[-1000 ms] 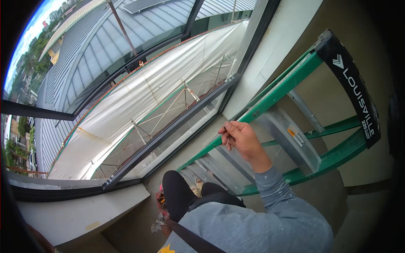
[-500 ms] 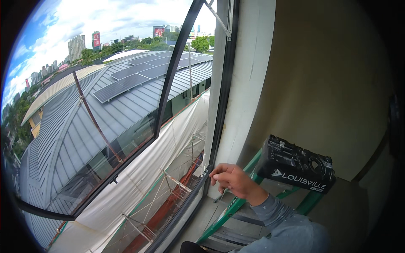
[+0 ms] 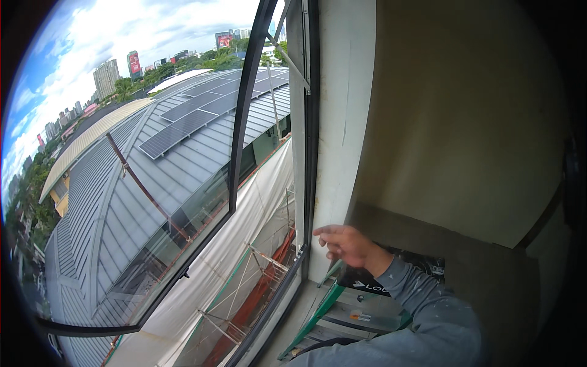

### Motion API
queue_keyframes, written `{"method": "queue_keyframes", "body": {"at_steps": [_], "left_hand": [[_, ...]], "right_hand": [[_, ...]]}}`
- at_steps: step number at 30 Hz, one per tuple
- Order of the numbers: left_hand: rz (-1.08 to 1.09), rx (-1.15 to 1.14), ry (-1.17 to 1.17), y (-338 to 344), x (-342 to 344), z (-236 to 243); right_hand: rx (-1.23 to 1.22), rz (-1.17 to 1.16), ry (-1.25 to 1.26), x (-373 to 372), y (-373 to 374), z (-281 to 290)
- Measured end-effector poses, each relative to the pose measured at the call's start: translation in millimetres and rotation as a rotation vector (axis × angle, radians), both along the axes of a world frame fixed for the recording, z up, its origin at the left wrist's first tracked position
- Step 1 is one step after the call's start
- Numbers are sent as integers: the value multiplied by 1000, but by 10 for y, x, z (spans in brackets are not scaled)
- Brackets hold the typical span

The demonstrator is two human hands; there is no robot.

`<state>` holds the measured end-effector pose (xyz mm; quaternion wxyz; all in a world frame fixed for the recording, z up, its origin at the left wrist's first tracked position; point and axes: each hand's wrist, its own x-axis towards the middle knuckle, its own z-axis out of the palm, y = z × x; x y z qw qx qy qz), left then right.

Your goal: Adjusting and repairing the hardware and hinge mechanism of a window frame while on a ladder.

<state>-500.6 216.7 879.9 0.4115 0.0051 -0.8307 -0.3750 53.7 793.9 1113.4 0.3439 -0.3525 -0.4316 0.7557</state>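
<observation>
A green stepladder [image 3: 324, 309] with a black top cap [image 3: 373, 282] stands on the grey floor [image 3: 306, 318]

My right hand [image 3: 347, 246] is motion-blurred, so I can't tell if it's pinching anything. My arm covers most of the green ladder [image 3: 318, 315], its feet cut off at the bottom edge. Left hand's out of frame.

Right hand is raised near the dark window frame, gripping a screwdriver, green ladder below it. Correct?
Not quite. In the head view the right hand is raised near the dark window frame with the green ladder below it, but it grips nothing: the fingers are loosely extended and no screwdriver shows.
</observation>
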Motion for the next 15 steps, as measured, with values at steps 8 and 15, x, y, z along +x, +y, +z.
{"method": "queue_keyframes", "body": {"at_steps": [8,15], "left_hand": [[-1397,520,-542,3138,1844,1316],[-1876,334,-318,3938,3197,3036]], "right_hand": [[-30,-91,189,229,412,146],[63,39,403,-129,290,761]]}}
